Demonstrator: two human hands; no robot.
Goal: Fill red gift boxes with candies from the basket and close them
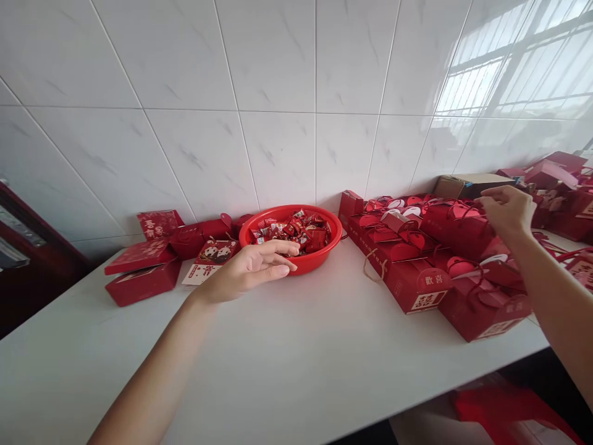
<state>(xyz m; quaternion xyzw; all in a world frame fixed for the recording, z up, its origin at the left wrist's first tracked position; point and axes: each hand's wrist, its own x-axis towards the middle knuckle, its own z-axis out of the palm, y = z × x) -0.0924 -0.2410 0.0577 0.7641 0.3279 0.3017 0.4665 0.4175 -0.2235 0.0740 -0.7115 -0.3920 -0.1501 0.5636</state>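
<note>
My left hand (pixel 250 267) hovers over the table at the front left rim of a red plastic basket (pixel 303 266). Its fingers are stretched out and apart, with nothing in them. Inside the basket lie many small red-wrapped sweets (pixel 301 232). On the right, my right hand (pixel 509 210) is above the rows of red gift boxes (pixel 421 284), with thumb and fingers pinched together. Whatever is in that pinch, if anything, is too small to make out. Nearby boxes have thin cord handles and rounded flaps; a red box (pixel 456 225) stands just left of my right wrist.
An opened red box (pixel 143 281) sits at the left, beside a card with panda pictures (pixel 215 253). A cardboard box (pixel 472 185) and more red boxes (pixel 556 185) stand at the back right. The white table (pixel 296 364) meets a tiled wall (pixel 278 154).
</note>
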